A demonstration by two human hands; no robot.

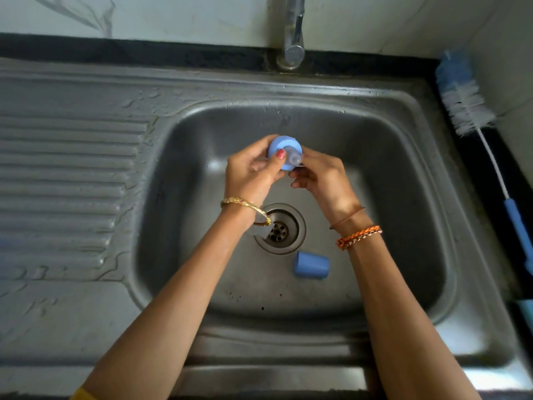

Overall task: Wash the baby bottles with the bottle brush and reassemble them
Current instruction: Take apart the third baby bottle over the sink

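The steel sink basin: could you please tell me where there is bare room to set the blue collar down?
Bare floor lies right of the round drain, above the blue plastic cap. The ribbed steel drainboard is free too. Around the drain it is crowded.

Cap point(311, 269) in sink point(403, 134) right of drain point(279, 228); bottle brush point(473, 116) on counter, right of sink.

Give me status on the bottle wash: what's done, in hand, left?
Done: nothing clearly finished; the sink is wet. In hand: left hand and right hand hold the blue collar with teat. Left: blue cap lies in the basin, bottle brush lies idle on the counter; reassembly pending.
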